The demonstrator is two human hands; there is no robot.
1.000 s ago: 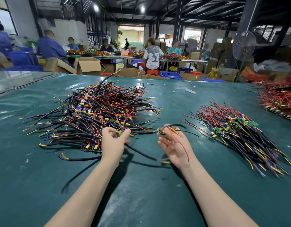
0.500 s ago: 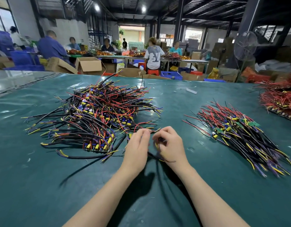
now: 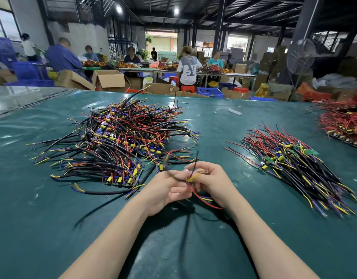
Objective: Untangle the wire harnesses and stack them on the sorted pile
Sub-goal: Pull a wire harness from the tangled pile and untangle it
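Gripping a wire harness (image 3: pixel 193 176), left hand (image 3: pixel 165 191) and right hand (image 3: pixel 213 184) both curled round it, between tangled heap (image 3: pixel 117 137) and sorted pile (image 3: pixel 294 166)

Dim hall under a dark roof, lit by ceiling lamps (image 3: pixel 118 9) and by daylight from the open doorway (image 3: pixel 162 40) at the back and a window (image 3: pixel 0 23) on the far left. The green table (image 3: pixel 53 228) is evenly lit, with white glare along its far left part. Soft dark shadows lie under the forearms (image 3: pixel 117 238) and spread toward the camera. The wire (image 3: pixel 193 177) between the left hand (image 3: pixel 165 190) and the right hand (image 3: pixel 213 182) is smeared by motion. Distant people (image 3: pixel 188 65) look soft, and straight lines bend at the edges
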